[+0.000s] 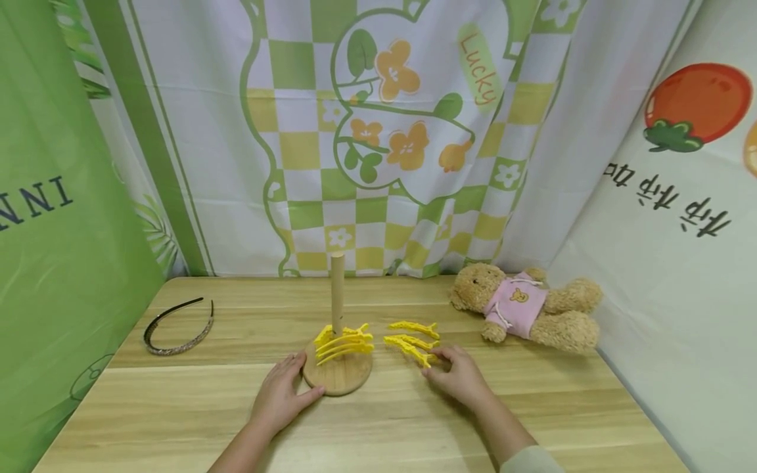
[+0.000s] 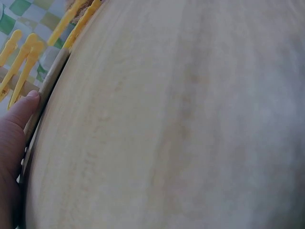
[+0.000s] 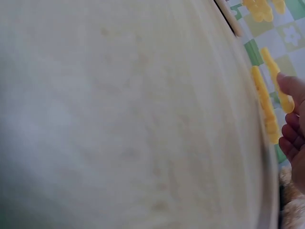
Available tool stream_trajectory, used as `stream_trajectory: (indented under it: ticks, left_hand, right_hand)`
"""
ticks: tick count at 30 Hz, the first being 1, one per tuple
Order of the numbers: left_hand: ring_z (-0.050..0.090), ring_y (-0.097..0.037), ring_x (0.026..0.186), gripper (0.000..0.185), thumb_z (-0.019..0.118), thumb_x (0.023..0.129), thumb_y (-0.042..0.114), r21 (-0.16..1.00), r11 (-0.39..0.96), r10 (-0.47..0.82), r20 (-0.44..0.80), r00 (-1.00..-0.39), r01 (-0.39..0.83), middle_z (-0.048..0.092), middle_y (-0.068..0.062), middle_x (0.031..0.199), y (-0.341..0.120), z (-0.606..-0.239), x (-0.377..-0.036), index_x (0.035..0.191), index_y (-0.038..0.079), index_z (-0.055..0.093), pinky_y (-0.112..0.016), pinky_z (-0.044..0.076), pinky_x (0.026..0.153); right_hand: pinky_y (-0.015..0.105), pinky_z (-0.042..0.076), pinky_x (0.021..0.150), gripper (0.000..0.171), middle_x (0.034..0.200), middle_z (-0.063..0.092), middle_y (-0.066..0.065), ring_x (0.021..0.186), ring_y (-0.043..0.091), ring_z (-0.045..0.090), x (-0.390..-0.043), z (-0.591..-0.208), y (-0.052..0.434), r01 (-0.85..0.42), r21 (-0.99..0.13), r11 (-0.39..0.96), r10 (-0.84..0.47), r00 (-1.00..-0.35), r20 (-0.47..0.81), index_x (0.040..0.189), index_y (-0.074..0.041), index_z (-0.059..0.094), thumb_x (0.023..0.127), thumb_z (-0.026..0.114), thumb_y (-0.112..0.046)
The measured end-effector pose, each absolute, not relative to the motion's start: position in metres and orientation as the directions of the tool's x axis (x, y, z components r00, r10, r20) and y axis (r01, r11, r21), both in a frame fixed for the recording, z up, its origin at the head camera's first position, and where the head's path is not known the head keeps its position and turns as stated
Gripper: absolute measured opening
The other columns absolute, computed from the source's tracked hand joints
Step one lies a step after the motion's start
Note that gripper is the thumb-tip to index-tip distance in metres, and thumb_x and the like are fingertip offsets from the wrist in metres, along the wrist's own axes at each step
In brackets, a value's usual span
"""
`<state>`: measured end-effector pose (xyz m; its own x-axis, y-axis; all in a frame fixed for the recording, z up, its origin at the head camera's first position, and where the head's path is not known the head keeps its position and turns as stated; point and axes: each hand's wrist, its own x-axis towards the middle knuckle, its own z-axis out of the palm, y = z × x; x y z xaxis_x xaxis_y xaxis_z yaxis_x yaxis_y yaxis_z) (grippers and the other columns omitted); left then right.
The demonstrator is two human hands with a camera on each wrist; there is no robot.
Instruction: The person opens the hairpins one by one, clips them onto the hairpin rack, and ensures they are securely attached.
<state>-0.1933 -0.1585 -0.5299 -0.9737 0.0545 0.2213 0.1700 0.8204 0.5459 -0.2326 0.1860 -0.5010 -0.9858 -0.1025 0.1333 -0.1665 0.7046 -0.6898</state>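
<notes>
The peg stand carries alligator hair clips around its post, the left hand touching its left edge. Right of the stand lie loose clips, the right hand on the nearest, with a teddy bear farther right. Left of it lies a headband; behind hangs a curtain.
</notes>
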Motion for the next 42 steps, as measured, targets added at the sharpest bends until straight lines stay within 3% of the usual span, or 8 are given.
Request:
stream_trajectory:
  ticks: [5,13,18,31,39,42]
  left_hand:
    - [0.035,-0.029,0.125,0.085,0.057,0.067,0.063,0.536,0.826,0.056,0.229,-0.972,0.174,0.042,-0.011,0.133,-0.159,-0.531,-0.195,0.129,0.008,0.04,-0.045,0.022,0.107]
    - [0.035,-0.029,0.125,0.084,0.057,0.067,0.062,0.539,0.822,0.055,0.242,-0.969,0.181,0.043,-0.01,0.132,-0.16,-0.532,-0.196,0.129,0.008,0.04,-0.045,0.021,0.107]
    - [0.036,-0.028,0.124,0.084,0.056,0.067,0.063,0.533,0.823,0.056,0.263,-0.963,0.193,0.044,-0.01,0.132,-0.16,-0.534,-0.196,0.128,0.008,0.041,-0.045,0.022,0.106]
    - [0.036,-0.028,0.124,0.085,0.056,0.067,0.064,0.544,0.818,0.054,0.25,-0.967,0.186,0.043,-0.011,0.132,-0.16,-0.533,-0.195,0.128,0.007,0.041,-0.045,0.022,0.106]
    - [0.036,-0.028,0.125,0.084,0.057,0.067,0.063,0.537,0.821,0.063,0.252,-0.966,0.193,0.044,-0.011,0.132,-0.159,-0.532,-0.194,0.128,0.007,0.041,-0.045,0.022,0.107]
    - [0.035,-0.028,0.125,0.084,0.057,0.067,0.063,0.541,0.82,0.061,0.246,-0.967,0.189,0.043,-0.011,0.132,-0.16,-0.532,-0.193,0.129,0.007,0.041,-0.046,0.022,0.106]
  right_hand:
    - [0.034,0.048,0.083,0.039,0.097,0.056,0.002,0.094,0.02,0.054,-0.237,-0.48,0.181,-0.152,-0.752,0.641,-0.105,-0.988,0.11,0.104,-0.018,0.061,0.068,0.071,-0.029]
    - [0.029,0.05,0.075,0.042,0.096,0.063,0.003,0.09,0.018,0.057,-0.247,-0.447,0.174,-0.258,-0.771,0.582,-0.191,-0.965,0.179,0.111,-0.016,0.058,0.074,0.066,-0.032]
    - [0.039,0.048,0.083,0.041,0.101,0.062,0.001,0.092,0.017,0.058,-0.25,-0.431,0.164,-0.352,-0.731,0.585,-0.293,-0.932,0.214,0.113,-0.018,0.057,0.076,0.063,-0.036]
    - [0.031,0.049,0.082,0.028,0.115,0.059,-0.003,0.104,0.013,0.054,-0.263,-0.416,0.127,-0.4,-0.581,0.708,-0.396,-0.907,0.142,0.112,-0.031,0.056,0.085,0.052,-0.031]
    - [0.018,0.05,0.063,0.031,0.11,0.061,0.001,0.086,0.009,0.059,-0.273,-0.419,0.107,-0.396,-0.62,0.678,-0.431,-0.896,0.101,0.115,-0.024,0.056,0.086,0.05,-0.03]
    - [0.018,0.048,0.061,0.03,0.112,0.06,0.001,0.086,0.009,0.058,-0.273,-0.42,0.1,-0.399,-0.629,0.667,-0.449,-0.889,0.088,0.115,-0.025,0.056,0.086,0.049,-0.029]
